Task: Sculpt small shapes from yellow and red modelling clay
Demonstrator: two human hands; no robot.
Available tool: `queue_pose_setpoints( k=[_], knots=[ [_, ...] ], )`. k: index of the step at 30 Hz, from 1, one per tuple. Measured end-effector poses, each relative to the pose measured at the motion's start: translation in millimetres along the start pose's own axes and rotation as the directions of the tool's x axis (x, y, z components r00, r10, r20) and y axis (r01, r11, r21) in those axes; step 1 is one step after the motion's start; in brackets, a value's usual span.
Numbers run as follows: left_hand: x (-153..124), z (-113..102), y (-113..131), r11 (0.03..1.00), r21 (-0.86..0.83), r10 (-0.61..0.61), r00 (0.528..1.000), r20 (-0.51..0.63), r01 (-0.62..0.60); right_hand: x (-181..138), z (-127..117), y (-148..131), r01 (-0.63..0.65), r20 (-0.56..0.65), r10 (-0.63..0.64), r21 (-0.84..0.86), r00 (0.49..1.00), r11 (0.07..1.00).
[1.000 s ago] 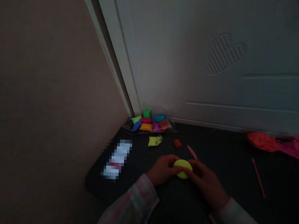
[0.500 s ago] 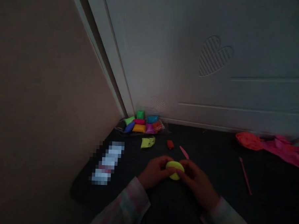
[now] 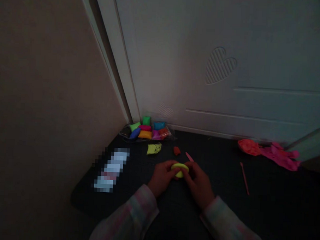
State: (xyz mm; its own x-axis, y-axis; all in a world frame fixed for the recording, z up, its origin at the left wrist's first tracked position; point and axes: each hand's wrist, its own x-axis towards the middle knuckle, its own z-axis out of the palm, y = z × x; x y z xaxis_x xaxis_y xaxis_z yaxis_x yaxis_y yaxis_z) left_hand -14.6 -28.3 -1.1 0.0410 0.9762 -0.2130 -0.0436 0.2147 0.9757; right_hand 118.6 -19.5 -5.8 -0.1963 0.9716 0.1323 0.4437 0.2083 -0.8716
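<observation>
A flattened lump of yellow clay [image 3: 179, 169] sits between both my hands above a dark table [image 3: 264, 209]. My left hand [image 3: 161, 176] grips its left side with curled fingers. My right hand [image 3: 198, 182] pinches its right side. Both sleeves are pale with pastel stripes. The room is dim, so finger detail is faint.
A pile of bright clay packets [image 3: 146, 130] lies in the far left corner by a white door [image 3: 231, 66]. An opened yellow packet [image 3: 153, 148], a small red clay piece [image 3: 176, 150], a pink tool [image 3: 189, 157], a pink stick [image 3: 244, 177] and crumpled pink and orange wrappers [image 3: 267, 151] lie around.
The view has shifted, so everything sits further left and slightly higher. My hands have closed in tighter on the yellow clay, which shows less of its face.
</observation>
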Motion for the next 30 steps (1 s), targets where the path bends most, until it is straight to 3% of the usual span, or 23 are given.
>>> queue_pose_setpoints(
  k=[8, 13, 17, 20, 24, 27, 30],
  knots=[
    [7.6, 4.1, -6.1, 0.997, -0.009, 0.074, 0.977, -0.199, -0.077, 9.1, 11.8, -1.5, 0.047, -0.12, -0.05, -0.032, 0.992, 0.998],
    [9.4, 1.8, -9.1, 0.992, 0.061, 0.12, 0.954, -0.273, -0.108, 13.9, 18.5, -3.6, -0.041, -0.029, 0.05, 0.258, 0.998, 0.965],
    [6.1, 0.8, -9.8, 0.964, 0.218, 0.216, 0.93, -0.296, -0.155, 15.6, 24.0, -5.4, -0.037, 0.046, 0.025, 0.295, 0.999, 0.955],
    [3.3, 2.2, -8.2, 0.929, 0.345, 0.245, 0.921, -0.304, -0.134, 16.0, 27.8, -7.1, -0.015, -0.014, 0.019, 0.24, 1.0, 0.971],
    [1.3, 6.5, -4.0, 0.876, 0.471, 0.299, 0.885, -0.358, -0.106, 16.3, 31.0, -10.9, 0.029, -0.124, -0.027, 0.018, 0.992, 0.999],
    [1.7, 9.7, -1.9, 0.874, 0.47, 0.321, 0.872, -0.37, -0.122, 16.3, 31.1, -14.0, 0.074, -0.162, -0.09, -0.105, 0.983, 0.992],
    [3.3, 10.3, -2.2, 0.905, 0.393, 0.31, 0.887, -0.342, -0.164, 16.1, 28.9, -15.3, 0.09, -0.173, -0.108, -0.11, 0.979, 0.99]
  ],
)
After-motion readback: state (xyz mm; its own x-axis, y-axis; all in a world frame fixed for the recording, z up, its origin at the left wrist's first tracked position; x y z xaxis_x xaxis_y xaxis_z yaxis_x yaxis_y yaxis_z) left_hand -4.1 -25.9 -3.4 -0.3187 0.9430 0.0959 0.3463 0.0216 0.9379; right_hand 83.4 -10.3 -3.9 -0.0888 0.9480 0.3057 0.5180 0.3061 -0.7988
